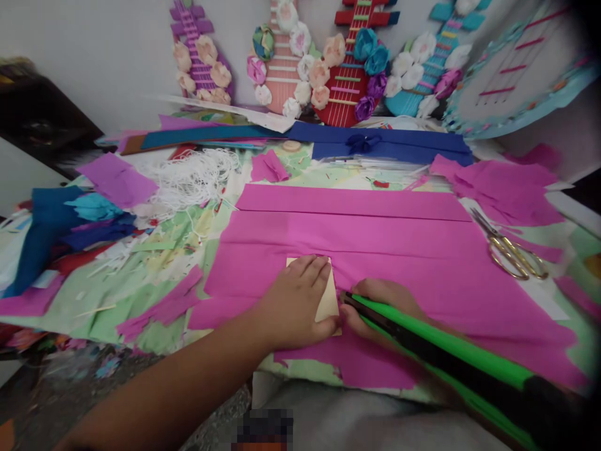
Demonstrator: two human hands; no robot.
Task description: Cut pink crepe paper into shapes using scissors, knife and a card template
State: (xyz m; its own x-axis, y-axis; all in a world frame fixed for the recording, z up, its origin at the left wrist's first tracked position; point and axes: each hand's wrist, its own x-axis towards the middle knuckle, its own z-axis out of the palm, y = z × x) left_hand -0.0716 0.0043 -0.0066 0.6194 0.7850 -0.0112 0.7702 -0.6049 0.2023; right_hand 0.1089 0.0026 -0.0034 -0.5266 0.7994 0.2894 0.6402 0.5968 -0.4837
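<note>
The left hand (303, 291) lies flat on a cream card (327, 302); the right (385, 295) grips a green-black tool (444, 344) over creased pink paper (394, 237).

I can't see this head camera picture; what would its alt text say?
A left hand presses a pale yellow card onto pink paper while the right hand holds a green and black tool beside it. Gold-handled scissors lie to the right, with flower-decorated paper guitars against the wall behind.
</note>
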